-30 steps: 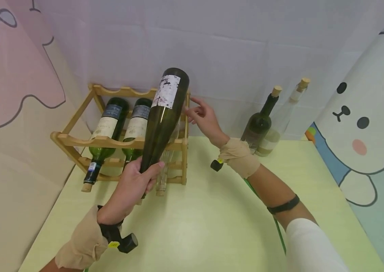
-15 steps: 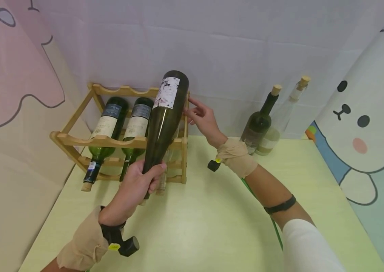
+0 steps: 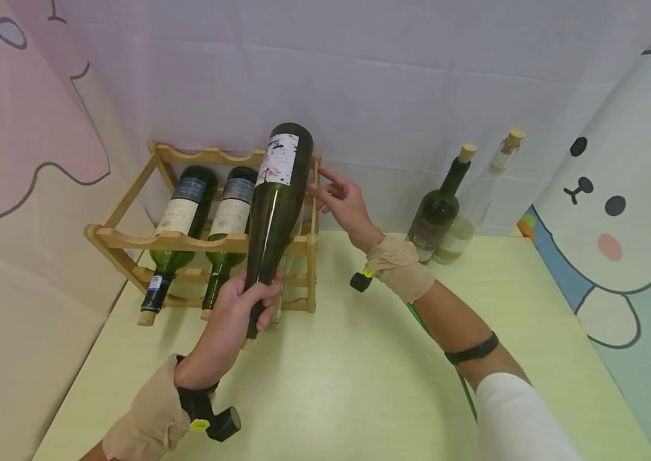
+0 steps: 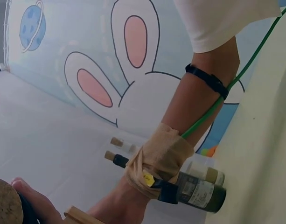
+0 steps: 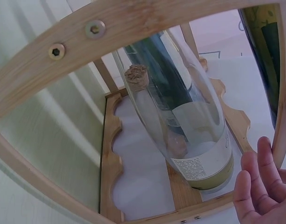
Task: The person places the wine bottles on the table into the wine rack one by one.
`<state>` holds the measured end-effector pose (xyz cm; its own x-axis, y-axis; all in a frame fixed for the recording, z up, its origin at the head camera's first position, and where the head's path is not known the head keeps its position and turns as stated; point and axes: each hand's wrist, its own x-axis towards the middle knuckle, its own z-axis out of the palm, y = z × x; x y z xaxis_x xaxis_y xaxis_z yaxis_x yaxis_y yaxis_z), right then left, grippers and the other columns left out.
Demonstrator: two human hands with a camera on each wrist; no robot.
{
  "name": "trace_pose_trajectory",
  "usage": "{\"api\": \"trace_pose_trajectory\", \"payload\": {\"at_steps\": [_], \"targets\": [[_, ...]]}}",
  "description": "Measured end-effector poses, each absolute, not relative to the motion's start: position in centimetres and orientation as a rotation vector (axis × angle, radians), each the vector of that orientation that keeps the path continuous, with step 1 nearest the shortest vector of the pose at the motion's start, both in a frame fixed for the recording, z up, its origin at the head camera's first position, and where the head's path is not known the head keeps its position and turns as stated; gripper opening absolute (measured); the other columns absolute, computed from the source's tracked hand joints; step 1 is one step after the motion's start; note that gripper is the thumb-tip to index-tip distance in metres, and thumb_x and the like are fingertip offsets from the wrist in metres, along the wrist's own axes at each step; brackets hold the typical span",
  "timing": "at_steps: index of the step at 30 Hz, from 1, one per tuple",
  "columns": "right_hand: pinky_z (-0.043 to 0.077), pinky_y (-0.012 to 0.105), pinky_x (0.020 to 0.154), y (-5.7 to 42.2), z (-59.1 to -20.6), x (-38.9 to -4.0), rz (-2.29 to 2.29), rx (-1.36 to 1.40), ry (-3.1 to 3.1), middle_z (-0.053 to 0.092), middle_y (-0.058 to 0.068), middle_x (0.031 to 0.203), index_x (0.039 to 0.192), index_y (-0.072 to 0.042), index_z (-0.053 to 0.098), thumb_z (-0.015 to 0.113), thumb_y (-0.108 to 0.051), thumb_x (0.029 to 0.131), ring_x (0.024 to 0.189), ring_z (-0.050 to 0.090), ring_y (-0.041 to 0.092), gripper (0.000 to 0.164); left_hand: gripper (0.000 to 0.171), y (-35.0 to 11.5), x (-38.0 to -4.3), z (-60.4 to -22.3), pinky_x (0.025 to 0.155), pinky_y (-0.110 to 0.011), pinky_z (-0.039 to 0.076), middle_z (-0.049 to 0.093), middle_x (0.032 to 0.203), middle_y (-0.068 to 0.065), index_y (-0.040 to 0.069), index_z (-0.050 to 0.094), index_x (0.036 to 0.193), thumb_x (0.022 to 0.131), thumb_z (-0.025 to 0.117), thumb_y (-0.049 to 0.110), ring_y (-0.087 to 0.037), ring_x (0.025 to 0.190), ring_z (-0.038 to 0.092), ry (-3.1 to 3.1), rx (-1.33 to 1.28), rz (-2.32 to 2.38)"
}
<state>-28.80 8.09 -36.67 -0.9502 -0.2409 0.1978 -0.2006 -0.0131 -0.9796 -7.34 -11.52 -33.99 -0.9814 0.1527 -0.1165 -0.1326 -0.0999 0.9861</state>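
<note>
My left hand (image 3: 233, 314) grips a dark green wine bottle (image 3: 270, 218) by its neck. The bottle tilts, base up and away, over the right side of the wooden wine rack (image 3: 172, 241). In the left wrist view its cork (image 4: 5, 203) shows at the lower left corner. With relaxed fingers, my right hand (image 3: 345, 202) touches the rack's rear right post. Two labelled green bottles (image 3: 178, 214) lie in the rack, corks toward me. To their right rests a clear corked bottle (image 5: 203, 163), mostly hidden in the head view by the held one.
Right of the rack, a dark corked bottle (image 3: 437, 208) and a clear corked bottle (image 3: 466, 218) stand upright on the pale green table (image 3: 360, 384). A white cloth wall (image 3: 360, 96) rises close behind. Green cable (image 3: 466, 390) runs along my right forearm.
The held bottle's base has swung slightly left and the bottle has come down a little. My left hand has shifted slightly right. My right hand stays at the rack's post.
</note>
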Motion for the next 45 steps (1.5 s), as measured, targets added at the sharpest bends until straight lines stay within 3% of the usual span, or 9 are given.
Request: {"api": "trace_pose_trajectory", "payload": {"at_steps": [2,8,14,18,24,28,35,38,45], "targets": [[0.056,0.033,0.08,8.0,-36.6,-28.8,-2.164,-0.494,2.179,0.072,0.03,0.121,0.157,-0.005,0.053,0.067,-0.015,0.107,0.079,0.063,0.011,0.052,0.02,-11.5,-7.3,-34.0,0.061,-0.027,0.04,0.045,0.07,0.001,-0.005,0.055,0.12,0.107,0.051,0.01,-0.011,0.06,0.044,1.958,0.038,2.217],[0.055,0.031,0.078,7.9,-36.5,-28.9,-2.179,-0.507,2.169,0.077,0.006,0.1,0.157,-0.005,0.053,0.068,-0.015,0.107,0.078,0.063,0.01,0.053,0.015,-11.4,-7.7,-34.1,0.061,-0.027,0.039,0.045,0.067,0.002,-0.003,0.052,0.106,0.109,0.05,0.012,-0.011,0.06,0.043,1.97,0.099,2.238],[0.055,0.033,0.079,8.0,-36.7,-28.9,-2.17,-0.515,2.179,0.069,0.035,0.124,0.157,-0.005,0.052,0.067,-0.015,0.108,0.078,0.062,0.01,0.053,0.019,-11.1,-8.5,-33.9,0.063,-0.027,0.04,0.046,0.072,0.002,-0.004,0.051,0.109,0.111,0.051,0.015,-0.011,0.061,0.044,1.949,0.091,2.251],[0.055,0.036,0.08,8.0,-36.8,-28.8,-2.176,-0.512,2.175,0.067,0.037,0.127,0.157,-0.004,0.052,0.067,-0.015,0.108,0.078,0.062,0.011,0.053,0.02,-11.0,-9.2,-33.6,0.064,-0.028,0.04,0.046,0.072,0.001,0.0,0.051,0.101,0.111,0.052,0.017,-0.011,0.061,0.044,1.958,0.073,2.244],[0.053,0.024,0.074,8.2,-37.0,-28.6,-2.191,-0.495,2.16,0.068,0.036,0.126,0.157,-0.003,0.051,0.066,-0.014,0.108,0.076,0.062,0.01,0.053,0.022,-11.0,-9.9,-33.5,0.067,-0.028,0.042,0.047,0.077,0.001,0.001,0.051,0.102,0.112,0.052,0.019,-0.012,0.064,0.046,1.951,0.05,2.222],[0.053,0.022,0.074,8.4,-37.1,-28.6,-2.197,-0.485,2.164,0.068,0.035,0.126,0.157,-0.005,0.052,0.066,-0.016,0.108,0.076,0.062,0.009,0.053,0.025,-11.2,-10.4,-33.5,0.069,-0.025,0.046,0.049,0.08,0.001,0.002,0.05,0.099,0.113,0.054,0.022,-0.011,0.065,0.048,1.9,0.047,2.217],[0.054,0.024,0.074,8.4,-37.1,-28.6,-2.215,-0.489,2.145,0.067,0.036,0.126,0.157,-0.005,0.053,0.067,-0.014,0.107,0.075,0.062,0.009,0.052,0.041,-12.4,-10.3,-34.2,0.07,-0.022,0.055,0.063,0.092,0.0,0.001,0.051,0.136,0.116,0.042,0.037,-0.011,0.075,0.06,1.6,0.074,2.279],[0.054,0.026,0.075,8.3,-37.1,-28.6,-2.212,-0.501,2.139,0.067,0.037,0.126,0.157,-0.005,0.053,0.066,-0.014,0.108,0.076,0.062,0.01,0.052,0.045,-12.7,-10.0,-34.8,0.071,-0.022,0.055,0.065,0.096,-0.003,0.001,0.047,0.143,0.118,0.034,0.036,-0.011,0.075,0.06,1.368,0.143,2.358],[0.055,0.031,0.078,8.0,-37.1,-28.8,-2.207,-0.501,2.129,0.069,0.035,0.125,0.158,-0.006,0.052,0.067,-0.015,0.108,0.078,0.062,0.011,0.053,0.029,-13.0,-9.9,-35.4,0.057,-0.018,0.045,0.053,0.085,0.001,0.005,0.048,0.128,0.12,0.027,0.024,-0.008,0.064,0.054,0.917,0.34,2.441]]}}
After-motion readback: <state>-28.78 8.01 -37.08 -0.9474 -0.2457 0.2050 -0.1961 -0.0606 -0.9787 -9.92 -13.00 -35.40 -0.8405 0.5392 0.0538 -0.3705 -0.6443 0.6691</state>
